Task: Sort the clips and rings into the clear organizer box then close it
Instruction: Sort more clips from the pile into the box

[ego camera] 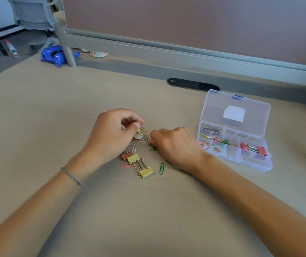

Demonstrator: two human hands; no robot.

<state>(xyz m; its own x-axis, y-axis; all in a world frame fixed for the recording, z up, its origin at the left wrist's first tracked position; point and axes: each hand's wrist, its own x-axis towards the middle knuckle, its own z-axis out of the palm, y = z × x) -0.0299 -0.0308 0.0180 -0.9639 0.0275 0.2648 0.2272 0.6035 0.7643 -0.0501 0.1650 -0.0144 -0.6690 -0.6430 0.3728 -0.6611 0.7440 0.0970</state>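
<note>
Two hands over the clip pile at mid-desk (37, 112). My left hand (111, 134) has its fingers curled, thumb and forefinger pinching a silver paper clip (143, 129) just above the pile. My right hand (174, 145) lies knuckles up with its fingers bent down onto the desk beside a green paper clip (153, 149); I cannot tell whether the fingertips have hold of anything.

Loose items between and below the hands: several silver paper clips (134, 148), two yellow binder clips (140, 165) lying handle to handle, a small orange binder clip (125, 156) touching the upper yellow one, a pink clip (126, 165), a second green paper clip (162, 168) off to the right.

Clear organizer box (256, 164) sits to the right of my right hand, lid (235, 108) open and tilted back. Compartments hold coloured paper clips (215, 139), pastel rings (217, 149) and red binder clips (254, 148). Some compartments unclear.
</note>
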